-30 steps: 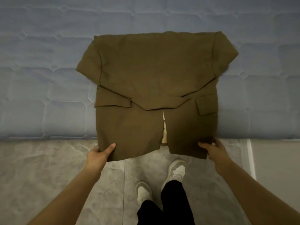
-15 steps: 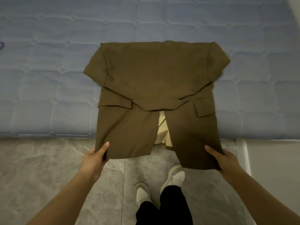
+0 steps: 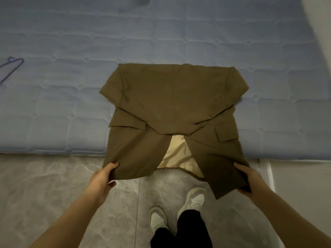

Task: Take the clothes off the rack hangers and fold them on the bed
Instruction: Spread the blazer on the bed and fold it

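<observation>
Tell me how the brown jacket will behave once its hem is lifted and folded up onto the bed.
The jacket will likely flop: its hem sags off the bed edge between the left hand and right hand. The front panels gape over the shiny lining, so they may swing apart and slide. The cloth looks thick, so probably fairly heavy, holding a soft fold.

No readable text, label, brand, number or sign anywhere in view. Jacket (image 3: pixel 172 104): plain cloth, no tag legible. Mattress (image 3: pixel 71 51): quilted pattern only, no print. Shoes (image 3: pixel 194 199): no logo made out.
</observation>
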### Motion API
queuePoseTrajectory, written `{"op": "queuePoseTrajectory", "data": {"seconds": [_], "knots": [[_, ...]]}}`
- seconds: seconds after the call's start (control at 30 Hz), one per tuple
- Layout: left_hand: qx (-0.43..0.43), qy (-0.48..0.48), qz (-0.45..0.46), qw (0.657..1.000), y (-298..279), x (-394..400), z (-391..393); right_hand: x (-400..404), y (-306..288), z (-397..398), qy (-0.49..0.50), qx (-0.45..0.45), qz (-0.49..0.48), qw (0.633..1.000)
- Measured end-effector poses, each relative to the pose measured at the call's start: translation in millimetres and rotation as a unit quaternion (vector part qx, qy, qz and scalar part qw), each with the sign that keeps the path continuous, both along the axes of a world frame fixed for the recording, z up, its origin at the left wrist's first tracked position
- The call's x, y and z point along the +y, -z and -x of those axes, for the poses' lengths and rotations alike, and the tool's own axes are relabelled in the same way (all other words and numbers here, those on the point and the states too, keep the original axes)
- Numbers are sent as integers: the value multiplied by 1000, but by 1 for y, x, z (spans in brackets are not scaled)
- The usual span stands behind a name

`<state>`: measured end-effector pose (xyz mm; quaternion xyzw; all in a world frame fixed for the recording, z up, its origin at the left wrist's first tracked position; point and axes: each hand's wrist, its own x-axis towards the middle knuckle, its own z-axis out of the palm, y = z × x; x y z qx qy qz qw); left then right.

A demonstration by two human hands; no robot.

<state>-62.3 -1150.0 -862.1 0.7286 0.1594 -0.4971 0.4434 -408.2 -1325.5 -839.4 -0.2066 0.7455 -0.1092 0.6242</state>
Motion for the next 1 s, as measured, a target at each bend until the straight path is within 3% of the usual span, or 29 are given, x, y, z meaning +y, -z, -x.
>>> {"op": "queuePoseTrajectory", "data": {"seconds": [0.27, 0.47, 0.63, 0.73, 0.83, 1.0], "knots": [[-3, 32, 24, 999, -41, -9, -13, -13, -37, 3, -28, -63, -16, 997], [4, -45, 34, 998, -67, -39, -18, -40, -53, -8, 4, -81, 34, 996], [65, -100, 60, 991, -100, -96, -23, -86, -73, -39, 39, -130, 29, 990], [99, -134, 129, 978, -124, -143, -26, -125, -83, -61, 82, -176, 22, 981], [107, -163, 164, 967, -137, -185, -36, -160, -85, -78, 141, -220, 20, 965], [121, -212, 197, 949, -143, -252, -62, -216, -80, -99, 148, -281, 62, 946]]}}
